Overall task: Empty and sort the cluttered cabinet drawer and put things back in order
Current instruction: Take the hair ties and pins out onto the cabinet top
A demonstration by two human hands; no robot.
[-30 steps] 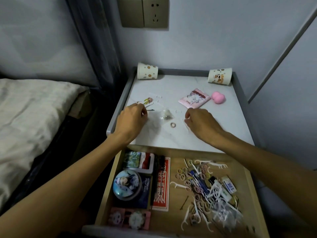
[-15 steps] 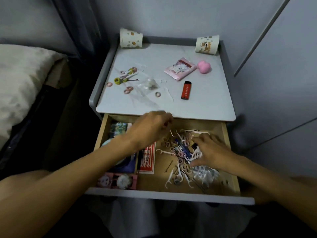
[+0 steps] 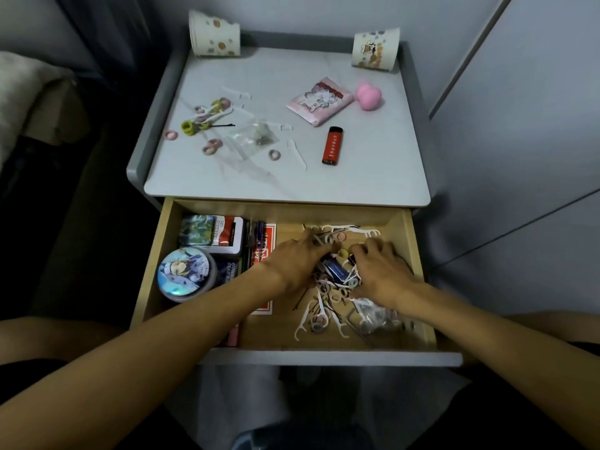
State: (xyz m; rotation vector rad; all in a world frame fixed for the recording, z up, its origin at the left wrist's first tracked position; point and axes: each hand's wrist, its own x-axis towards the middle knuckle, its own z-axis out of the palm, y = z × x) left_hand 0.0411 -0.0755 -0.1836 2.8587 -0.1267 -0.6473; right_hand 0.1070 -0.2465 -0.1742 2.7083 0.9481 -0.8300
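The wooden drawer point(image 3: 419, 289) stands pulled out below the grey cabinet top point(image 3: 373, 183). Both my hands are down in its right half, in a pile of white floss picks, hair ties and hairpins point(image 3: 319, 315). My left hand point(image 3: 293, 264) reaches in from the left, its fingertips hidden among the picks. My right hand point(image 3: 380, 274) lies over the pile's right side with fingers curled down into it. A small blue item point(image 3: 337, 269) shows between the two hands.
The drawer's left half holds a round picture tin point(image 3: 186, 274), card boxes point(image 3: 211, 233) and a red pack point(image 3: 267, 241); a clear bag point(image 3: 373, 315) lies front right. On top are hair ties point(image 3: 198, 125), a red lighter point(image 3: 332, 146), a pink packet point(image 3: 319, 100), a pink heart point(image 3: 368, 96) and two paper cups point(image 3: 214, 34).
Both hands left the cabinet top and came down into the drawer. The left hand has since dropped from above the drawer's back edge into the pile, close beside the right hand.
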